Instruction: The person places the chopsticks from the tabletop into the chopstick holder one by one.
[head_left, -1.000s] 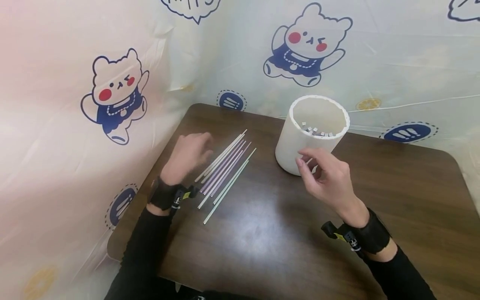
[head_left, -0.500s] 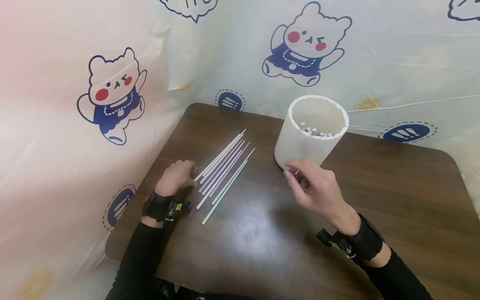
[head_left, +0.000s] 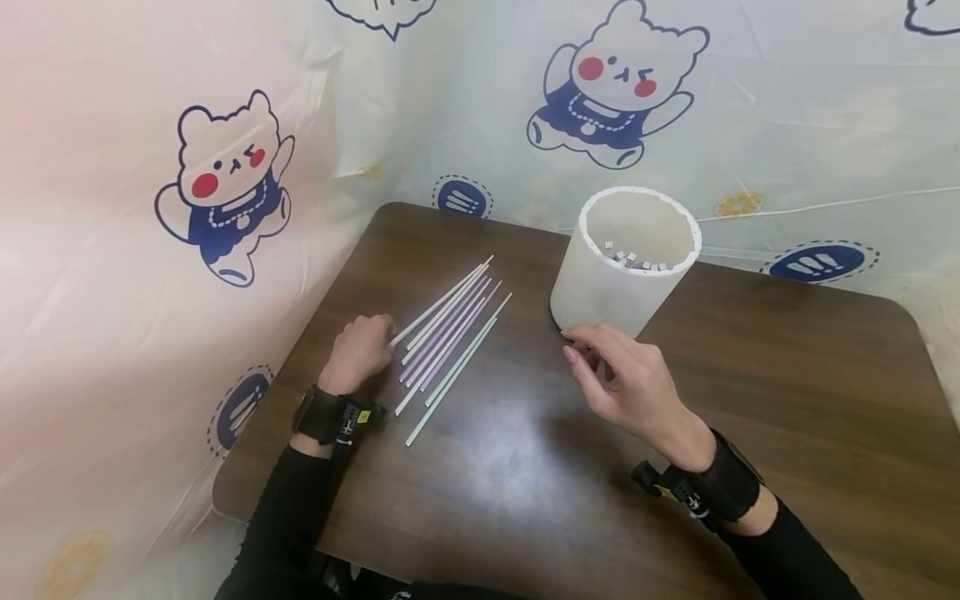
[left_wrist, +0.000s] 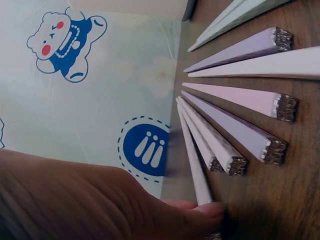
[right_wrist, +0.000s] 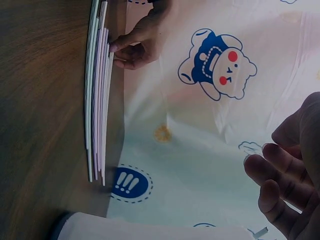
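Several chopsticks in white, pink, purple and pale green lie fanned side by side on the wooden table [head_left: 525,500], left of its middle. At their left edge my left hand [head_left: 358,350] pinches the near, patterned end of the outermost pale chopstick [left_wrist: 196,165] between thumb and finger. Its thin end still rests beside the others' tips. The purple chopstick [left_wrist: 230,120] and the green chopstick [head_left: 463,367] lie untouched. My right hand [head_left: 633,379] hovers in front of the white cylindrical container [head_left: 600,292], fingers loosely bent, with nothing between them in the right wrist view.
Inside the container, several small pale square ends [head_left: 632,257] show below the rim. A printed cloth [head_left: 480,108] with cartoon bears hangs behind and left of the table, close to its edges. A black camera strap [head_left: 727,487] sits on each wrist.
My left hand has come down and back to the chopsticks' near ends, taken hold of the outermost one and swung that end slightly outward. My right hand has drifted slightly left and nearer me.
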